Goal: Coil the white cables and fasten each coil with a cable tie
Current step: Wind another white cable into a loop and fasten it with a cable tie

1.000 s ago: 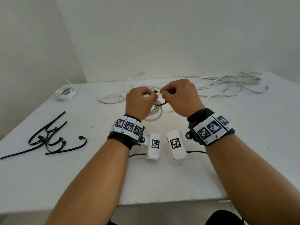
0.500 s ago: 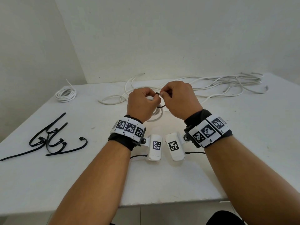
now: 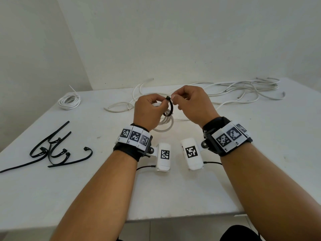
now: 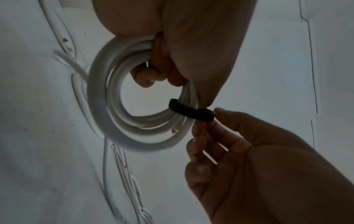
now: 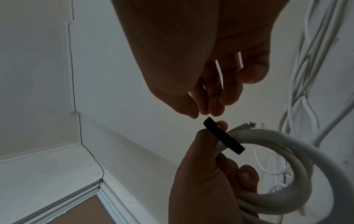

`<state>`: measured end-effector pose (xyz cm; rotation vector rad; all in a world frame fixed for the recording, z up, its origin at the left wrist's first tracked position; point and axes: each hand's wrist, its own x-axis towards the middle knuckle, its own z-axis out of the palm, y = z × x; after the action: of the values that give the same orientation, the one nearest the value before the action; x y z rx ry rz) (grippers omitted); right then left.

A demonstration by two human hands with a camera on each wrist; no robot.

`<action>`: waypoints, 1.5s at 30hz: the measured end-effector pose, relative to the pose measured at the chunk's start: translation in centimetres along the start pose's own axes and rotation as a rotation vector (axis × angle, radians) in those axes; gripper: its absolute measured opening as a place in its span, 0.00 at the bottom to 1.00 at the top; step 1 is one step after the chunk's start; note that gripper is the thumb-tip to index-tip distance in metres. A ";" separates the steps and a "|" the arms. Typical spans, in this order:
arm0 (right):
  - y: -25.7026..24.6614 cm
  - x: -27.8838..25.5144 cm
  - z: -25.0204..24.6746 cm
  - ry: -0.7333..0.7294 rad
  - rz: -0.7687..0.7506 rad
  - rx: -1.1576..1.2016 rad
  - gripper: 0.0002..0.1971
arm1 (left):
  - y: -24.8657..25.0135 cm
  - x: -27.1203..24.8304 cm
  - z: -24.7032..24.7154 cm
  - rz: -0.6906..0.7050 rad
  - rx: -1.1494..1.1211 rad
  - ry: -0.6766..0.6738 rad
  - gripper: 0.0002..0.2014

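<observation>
— What does your left hand (image 3: pixel 149 112) have?

— Your left grip is clenched round the white cable coil (image 4: pixel 122 119); the fingers curl through its middle and it hangs above the surface (image 3: pixel 260 153). The thumb and forefinger also pinch the black cable tie (image 3: pixel 170 107) where it loops round the coil's strands, with the tie's head at the top between your two hands.

— And your right hand (image 3: pixel 192 103)?

— Its fingertips (image 5: pixel 193 106) are bunched together right at the tie's head. From the right wrist view a small gap shows between them and the tie, so I cannot tell whether that grip is grasping the tie's end or has released it.

— Where is everything else?

— Beyond your hands, loose white cables (image 3: pixel 243 89) sprawl along the back of the surface towards the right, and a short curved length lies just behind your left hand. A finished coil (image 3: pixel 69 101) sits at the far left corner. The spare black cable ties (image 3: pixel 52 150) lie in a tangle near the left edge, well apart from your hands.
</observation>
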<state>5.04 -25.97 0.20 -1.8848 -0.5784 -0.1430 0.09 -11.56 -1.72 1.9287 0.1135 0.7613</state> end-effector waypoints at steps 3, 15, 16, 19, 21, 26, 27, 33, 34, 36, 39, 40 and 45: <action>0.0 0.2 -0.2 -0.061 0.061 0.035 0.10 | 0.4 -0.2 -0.1 0.024 -0.053 -0.033 0.05; 1.3 1.0 -1.9 -0.354 0.480 0.577 0.06 | 0.3 -0.7 0.2 0.081 -0.046 -0.182 0.04; 1.3 0.9 -1.9 -0.356 0.492 0.614 0.06 | 0.3 -0.7 0.2 0.080 -0.048 -0.195 0.04; 1.3 1.1 -1.9 -0.283 0.523 0.690 0.08 | 0.2 -0.8 0.3 0.065 -0.060 -0.219 0.06; 1.2 1.3 -2.0 -0.203 0.539 0.730 0.08 | 0.2 -0.7 0.2 0.036 -0.107 -0.223 0.06; 1.1 1.6 -2.0 -0.020 0.573 0.821 0.08 | 0.7 -1.1 0.6 -0.063 -0.312 -0.240 0.11; 0.9 1.4 -1.9 -0.008 0.567 0.817 0.08 | 0.9 -1.1 0.7 -0.070 -0.339 -0.235 0.11; 0.7 0.8 -0.4 -0.258 0.473 0.657 0.14 | 0.4 -0.5 0.6 -0.175 -0.423 -0.140 0.10; 0.7 0.7 -0.3 -0.287 0.431 0.602 0.13 | 0.2 -0.5 0.5 -0.179 -0.416 -0.142 0.10; 0.7 0.6 -0.1 -0.259 0.358 0.522 0.11 | 0.1 -0.6 0.5 -0.182 -0.400 -0.159 0.10; 0.6 0.8 -0.2 -0.112 0.330 0.501 0.13 | 0.5 -0.9 0.8 -0.181 -0.408 -0.210 0.15; 0.8 0.9 -0.3 -0.069 0.328 0.499 0.13 | 0.7 -1.0 0.9 -0.184 -0.427 -0.230 0.16; 0.5 0.5 -0.3 -0.022 0.320 0.499 0.14 | 0.8 -1.4 0.5 -0.170 -0.448 -0.403 0.10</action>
<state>5.79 -26.21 0.10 -1.4664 -0.2844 0.2150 -0.98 -12.89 -1.83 1.5805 -0.1307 0.2447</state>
